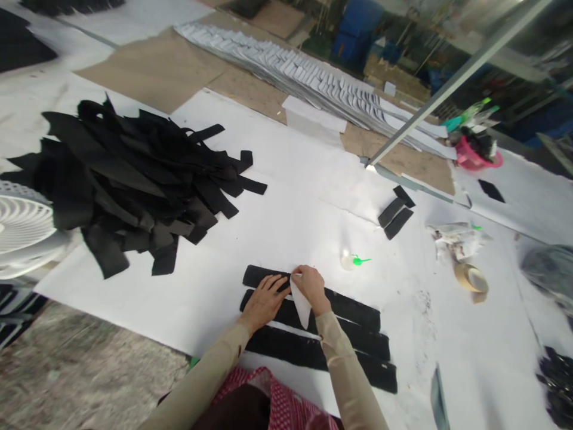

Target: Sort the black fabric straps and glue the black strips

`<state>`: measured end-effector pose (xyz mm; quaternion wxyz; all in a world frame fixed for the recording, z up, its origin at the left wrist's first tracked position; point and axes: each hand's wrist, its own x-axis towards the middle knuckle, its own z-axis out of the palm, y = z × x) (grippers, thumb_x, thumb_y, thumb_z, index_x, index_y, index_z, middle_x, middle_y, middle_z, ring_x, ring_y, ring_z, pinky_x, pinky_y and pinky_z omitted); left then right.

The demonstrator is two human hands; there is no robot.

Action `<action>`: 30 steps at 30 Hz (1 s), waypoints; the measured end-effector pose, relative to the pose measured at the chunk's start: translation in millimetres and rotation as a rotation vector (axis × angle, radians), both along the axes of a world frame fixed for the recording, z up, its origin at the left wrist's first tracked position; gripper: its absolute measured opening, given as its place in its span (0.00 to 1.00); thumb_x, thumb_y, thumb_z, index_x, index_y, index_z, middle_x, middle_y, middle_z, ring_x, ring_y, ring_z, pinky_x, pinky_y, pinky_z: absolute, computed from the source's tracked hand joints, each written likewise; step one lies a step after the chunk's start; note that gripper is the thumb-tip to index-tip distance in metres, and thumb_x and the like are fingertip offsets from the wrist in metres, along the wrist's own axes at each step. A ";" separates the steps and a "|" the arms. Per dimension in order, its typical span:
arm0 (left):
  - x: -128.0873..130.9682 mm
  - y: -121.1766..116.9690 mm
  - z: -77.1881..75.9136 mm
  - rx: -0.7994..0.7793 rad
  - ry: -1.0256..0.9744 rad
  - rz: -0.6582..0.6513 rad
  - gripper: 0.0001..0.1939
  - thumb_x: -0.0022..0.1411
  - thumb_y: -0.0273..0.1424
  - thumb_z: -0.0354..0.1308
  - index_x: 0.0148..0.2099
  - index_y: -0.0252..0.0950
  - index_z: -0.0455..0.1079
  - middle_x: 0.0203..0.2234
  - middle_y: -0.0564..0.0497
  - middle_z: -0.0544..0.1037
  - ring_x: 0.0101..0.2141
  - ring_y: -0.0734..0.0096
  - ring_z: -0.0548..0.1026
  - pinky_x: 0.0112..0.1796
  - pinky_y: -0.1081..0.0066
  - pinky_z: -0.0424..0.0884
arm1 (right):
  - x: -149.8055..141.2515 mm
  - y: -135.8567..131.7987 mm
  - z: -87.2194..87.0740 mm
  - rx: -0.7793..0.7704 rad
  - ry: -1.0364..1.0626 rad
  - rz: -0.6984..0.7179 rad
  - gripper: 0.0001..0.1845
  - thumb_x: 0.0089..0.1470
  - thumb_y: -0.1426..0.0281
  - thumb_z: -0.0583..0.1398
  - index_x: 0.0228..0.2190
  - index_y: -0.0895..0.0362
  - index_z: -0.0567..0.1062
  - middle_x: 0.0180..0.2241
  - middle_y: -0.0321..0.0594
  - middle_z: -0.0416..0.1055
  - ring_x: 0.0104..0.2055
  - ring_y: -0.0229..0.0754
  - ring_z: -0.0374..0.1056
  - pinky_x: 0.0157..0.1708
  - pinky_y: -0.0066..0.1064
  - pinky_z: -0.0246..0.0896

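Observation:
Three long black strips lie side by side on the white table in front of me: a far strip (353,307), a middle strip (367,339) and a near strip (286,346). My left hand (266,298) lies flat across the far and middle strips, fingers stretched toward the far one. My right hand (310,285) is closed on a white, pointed sheet-like piece (301,304), pinched at the far strip beside my left fingertips. The piece hangs over the middle strip. Beyond the strips stands a small white bottle (347,260) with a green nozzle.
A big heap of black strips (147,179) covers the left, beside a white fan (24,224). Short black pieces (396,215) and a tape roll (471,278) lie right. A metal pole (447,89) rises behind, near stacked white strips (304,71) and a pink basket (477,156).

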<state>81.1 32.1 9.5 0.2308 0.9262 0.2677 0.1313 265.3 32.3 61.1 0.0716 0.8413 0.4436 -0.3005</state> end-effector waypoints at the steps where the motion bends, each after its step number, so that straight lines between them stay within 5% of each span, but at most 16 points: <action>1: 0.2 0.2 0.2 -0.001 0.004 0.001 0.23 0.63 0.23 0.48 0.59 0.41 0.63 0.56 0.46 0.66 0.58 0.57 0.60 0.58 0.51 0.59 | -8.5 1.4 -3.7 0.014 0.016 0.007 0.11 0.53 0.65 0.55 0.37 0.49 0.77 0.40 0.34 0.75 0.43 0.39 0.69 0.39 0.27 0.58; 3: 0.7 0.7 0.9 -0.002 0.007 0.002 0.23 0.63 0.23 0.48 0.59 0.41 0.63 0.57 0.46 0.66 0.58 0.57 0.60 0.58 0.51 0.59 | -4.8 -6.7 -3.9 0.008 0.015 -0.013 0.11 0.53 0.65 0.55 0.37 0.50 0.76 0.40 0.36 0.74 0.43 0.40 0.69 0.39 0.27 0.59; 9: -0.1 0.2 1.7 -0.006 -0.006 0.002 0.24 0.63 0.23 0.47 0.60 0.41 0.62 0.57 0.45 0.66 0.58 0.57 0.60 0.57 0.51 0.59 | 71.0 -41.0 27.2 -0.119 -0.133 -0.125 0.12 0.51 0.70 0.55 0.35 0.58 0.77 0.37 0.48 0.75 0.41 0.49 0.70 0.36 0.34 0.60; 17: 0.8 0.5 0.7 0.000 0.004 -0.003 0.23 0.63 0.23 0.48 0.59 0.42 0.63 0.57 0.46 0.66 0.58 0.57 0.60 0.57 0.51 0.59 | -2.6 -5.8 -4.7 0.002 0.015 0.005 0.11 0.53 0.65 0.56 0.37 0.50 0.76 0.39 0.36 0.75 0.42 0.41 0.69 0.39 0.28 0.58; 25: 0.1 0.7 1.0 0.010 -0.025 -0.009 0.24 0.63 0.22 0.47 0.59 0.42 0.62 0.56 0.44 0.67 0.57 0.57 0.61 0.56 0.50 0.61 | 89.7 -73.3 28.1 -0.097 -0.146 -0.119 0.10 0.53 0.70 0.55 0.34 0.56 0.75 0.38 0.45 0.74 0.42 0.47 0.69 0.36 0.32 0.57; 30: -0.4 -0.2 0.0 0.035 -0.037 -0.008 0.23 0.63 0.22 0.47 0.59 0.42 0.63 0.56 0.44 0.67 0.57 0.58 0.61 0.56 0.51 0.61 | 86.0 -89.7 27.2 -0.004 -0.035 -0.048 0.10 0.54 0.67 0.56 0.37 0.52 0.75 0.40 0.37 0.73 0.43 0.42 0.68 0.38 0.29 0.56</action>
